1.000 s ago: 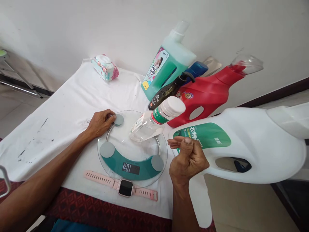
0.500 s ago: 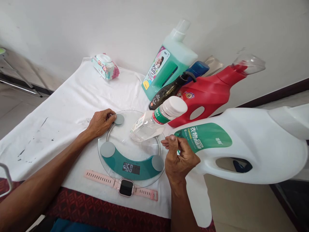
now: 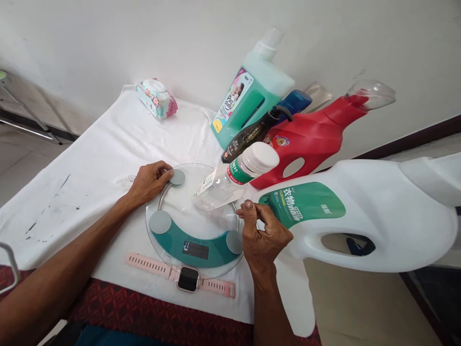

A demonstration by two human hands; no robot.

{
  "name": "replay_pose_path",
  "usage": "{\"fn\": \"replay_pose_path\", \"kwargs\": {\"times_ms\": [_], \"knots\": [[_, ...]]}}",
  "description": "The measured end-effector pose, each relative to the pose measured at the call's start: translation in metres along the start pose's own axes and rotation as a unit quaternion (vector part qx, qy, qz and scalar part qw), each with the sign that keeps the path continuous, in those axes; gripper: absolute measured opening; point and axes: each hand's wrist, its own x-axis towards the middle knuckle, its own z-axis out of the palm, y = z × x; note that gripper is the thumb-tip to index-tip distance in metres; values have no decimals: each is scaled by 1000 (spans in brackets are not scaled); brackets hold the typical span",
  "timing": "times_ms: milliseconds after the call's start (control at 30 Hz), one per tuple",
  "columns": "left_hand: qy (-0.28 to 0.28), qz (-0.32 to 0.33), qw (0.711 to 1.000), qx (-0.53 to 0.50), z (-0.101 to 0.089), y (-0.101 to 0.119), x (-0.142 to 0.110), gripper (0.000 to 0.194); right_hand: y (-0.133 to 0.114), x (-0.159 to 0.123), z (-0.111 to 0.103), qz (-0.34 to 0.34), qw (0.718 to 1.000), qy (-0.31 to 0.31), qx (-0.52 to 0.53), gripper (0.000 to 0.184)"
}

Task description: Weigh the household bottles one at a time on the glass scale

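Observation:
A round glass scale (image 3: 194, 202) with a teal band, grey pads and a small display (image 3: 195, 250) lies on the white cloth. Upright on its glass stands a clear plastic bottle (image 3: 219, 190) with a white cap and green label. My left hand (image 3: 150, 181) is closed at the scale's far left edge, thumb and fingers at the grey pad (image 3: 177, 177). Beside the right edge, my right hand (image 3: 265, 230) is curled, thumb up and fingertips close to the bottle's base but apart from it; nothing shows in it. Before the scale lies a pink smartwatch (image 3: 188, 278).
At the right stand a big white detergent jug (image 3: 389, 206), a red jug (image 3: 313, 139), a dark pump bottle (image 3: 248, 137) and a green detergent bottle (image 3: 252, 91). A wipes pack (image 3: 157, 98) sits at the back left. The wall (image 3: 162, 38) rises behind the table.
My right hand has shifted slightly left, toward the bottle and scale. The display's large digits have mostly gone dark. My left hand and the bottle stay in place.

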Motion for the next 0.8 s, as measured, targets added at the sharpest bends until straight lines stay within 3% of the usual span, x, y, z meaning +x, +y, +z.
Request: {"fn": "replay_pose_path", "kwargs": {"times_ms": [200, 300, 333, 433, 500, 567, 700, 800], "knots": [[13, -15, 1000, -11, 1, 0, 0, 28, 0, -1, -2, 7, 1000, 1, 3, 26], [20, -19, 1000, -7, 1, 4, -1, 30, 1, -2, -2, 64, 996, -14, 57, 20], [21, -23, 999, -5, 0, 5, -1, 31, 1, -2, -1, 91, 991, -27, 99, 28], [24, -32, 999, -4, -2, 9, -3, 32, -4, 1, 4, 142, 960, -90, 223, 73], [23, -33, 999, -4, -4, 9, -2, 32, -14, 7, 9, 147, 947, -143, 247, 97], [18, -35, 999, -6, -5, 8, -2, 33, -28, 15, 15, 155, 944, -172, 236, 108], [16, -43, 999, -4, -6, 5, -1, 37, -51, 36, 24, 178, 951, -152, 203, 82], [21, -39, 999, 0, -7, 4, -2, 38, -56, 47, 28, 159, 958, -150, 183, 70]]}}
